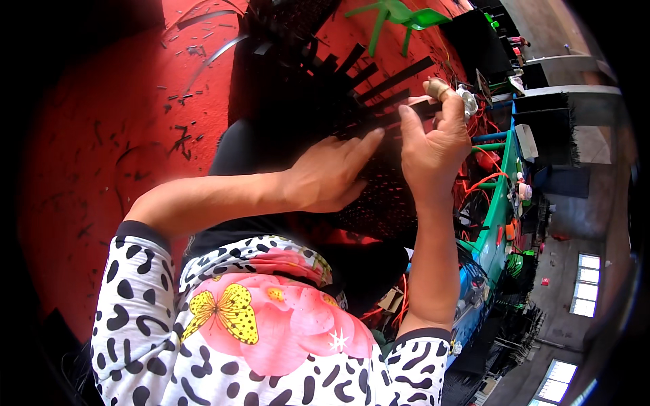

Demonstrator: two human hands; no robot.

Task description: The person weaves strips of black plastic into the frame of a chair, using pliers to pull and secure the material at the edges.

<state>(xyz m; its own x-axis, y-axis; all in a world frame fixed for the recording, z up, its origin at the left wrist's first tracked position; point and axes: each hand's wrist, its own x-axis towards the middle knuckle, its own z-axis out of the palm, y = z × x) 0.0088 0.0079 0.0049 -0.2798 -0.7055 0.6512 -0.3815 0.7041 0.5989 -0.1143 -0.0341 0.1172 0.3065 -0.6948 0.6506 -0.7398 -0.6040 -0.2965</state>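
Observation:
In front of my lap lies a dark woven piece of flat black strips, with several loose strip ends fanning out at its far side. My right hand pinches a black strip between thumb and fingers, and one fingertip wears a tan wrap. Palm down over the weave, my left hand has its index finger stretched toward that strip and its thumb held apart. Shadow hides where the held strip joins the weave.
A green plastic chair stands beyond the weave. Short black scraps litter the red floor on the left. On the right runs a green-framed bench with red cords and clutter; a small white fan sits near my right hand.

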